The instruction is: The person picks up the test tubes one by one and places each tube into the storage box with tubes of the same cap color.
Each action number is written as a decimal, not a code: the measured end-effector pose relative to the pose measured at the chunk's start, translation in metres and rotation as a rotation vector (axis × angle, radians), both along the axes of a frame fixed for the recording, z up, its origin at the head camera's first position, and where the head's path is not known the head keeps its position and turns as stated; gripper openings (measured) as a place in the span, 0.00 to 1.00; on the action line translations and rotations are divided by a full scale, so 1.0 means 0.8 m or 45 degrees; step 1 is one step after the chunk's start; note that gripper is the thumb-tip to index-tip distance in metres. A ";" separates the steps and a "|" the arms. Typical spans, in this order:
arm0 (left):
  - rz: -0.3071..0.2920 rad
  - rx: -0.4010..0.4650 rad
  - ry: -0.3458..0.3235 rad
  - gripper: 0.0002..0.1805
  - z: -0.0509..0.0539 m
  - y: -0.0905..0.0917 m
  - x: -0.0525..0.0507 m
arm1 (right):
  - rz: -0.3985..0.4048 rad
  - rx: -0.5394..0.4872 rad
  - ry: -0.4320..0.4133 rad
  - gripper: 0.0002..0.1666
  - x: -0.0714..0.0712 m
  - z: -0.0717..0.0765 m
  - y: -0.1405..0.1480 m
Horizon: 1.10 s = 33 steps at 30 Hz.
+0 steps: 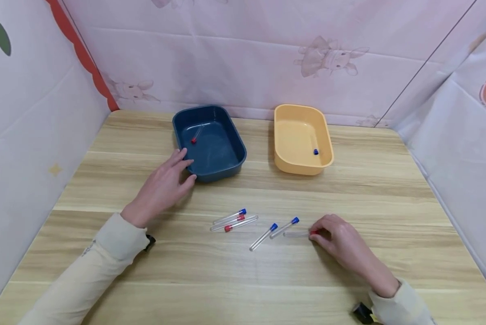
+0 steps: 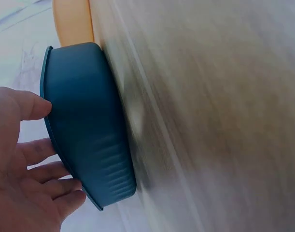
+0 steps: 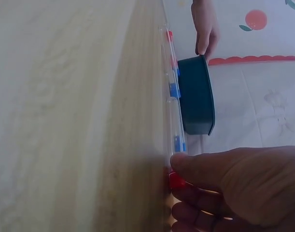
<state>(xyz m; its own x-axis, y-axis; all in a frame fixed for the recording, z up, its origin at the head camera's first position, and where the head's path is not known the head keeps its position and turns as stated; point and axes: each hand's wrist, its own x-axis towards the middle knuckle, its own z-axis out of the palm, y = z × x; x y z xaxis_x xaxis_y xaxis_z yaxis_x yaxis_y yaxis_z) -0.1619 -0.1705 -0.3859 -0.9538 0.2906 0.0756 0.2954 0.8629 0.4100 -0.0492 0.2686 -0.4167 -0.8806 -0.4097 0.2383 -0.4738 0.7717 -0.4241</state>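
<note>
My right hand [image 1: 342, 243] pinches the red cap [image 3: 176, 180] of a clear test tube [image 1: 295, 234] lying on the table. Just left of it are two blue-capped test tubes [image 1: 263, 237]. Farther left, a cluster holds two red-capped tubes [image 1: 243, 223] and one blue-capped tube [image 1: 229, 216]. My left hand [image 1: 161, 185] is at the near left rim of the dark blue tub [image 1: 220, 174], fingers spread and relaxed against its edge. A red-capped tube [image 1: 196, 134] lies inside that tub.
To the right of the blue tub stands a yellow tub [image 1: 299, 168], with a blue cap [image 1: 316, 152] visible inside. A printed cloth [image 1: 243, 67] hangs behind the wooden table [image 1: 226, 293], and more cloth lines both sides.
</note>
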 end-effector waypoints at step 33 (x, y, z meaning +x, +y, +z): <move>-0.031 -0.125 0.304 0.26 0.002 0.013 0.007 | -0.103 0.091 -0.136 0.11 0.008 0.010 0.023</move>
